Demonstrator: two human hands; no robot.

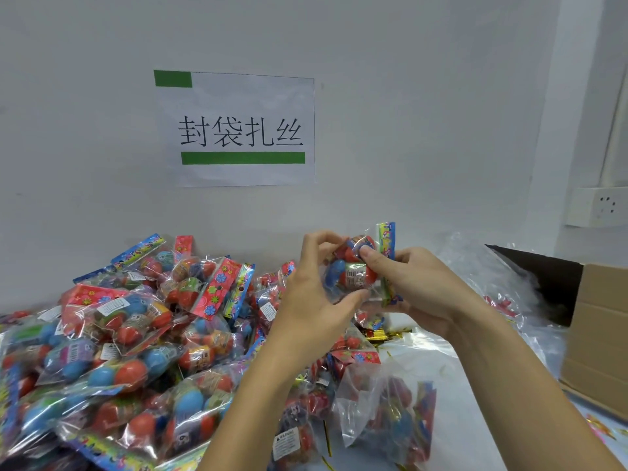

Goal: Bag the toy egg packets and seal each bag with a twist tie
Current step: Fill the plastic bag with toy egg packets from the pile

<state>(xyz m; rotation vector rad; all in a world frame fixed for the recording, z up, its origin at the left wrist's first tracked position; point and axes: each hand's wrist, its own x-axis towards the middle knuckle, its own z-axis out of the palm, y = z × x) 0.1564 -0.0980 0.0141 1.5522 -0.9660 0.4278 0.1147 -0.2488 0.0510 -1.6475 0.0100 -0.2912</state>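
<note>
A clear bag (384, 413) with toy eggs inside lies closest, low on the table. To the left is a big pile of egg packets (119, 334); in the middle the left hand (312, 287) and right hand (418, 283) both pinch one egg packet (356, 266) held up in the air. A cardboard box (598, 338) sits at the right.

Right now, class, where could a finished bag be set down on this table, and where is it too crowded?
Free: the white strip between the half-filled clear bag and the cardboard box. Crowded: the whole left side under the pile of egg packets, and beneath both hands, where gold twist ties lie.
</note>
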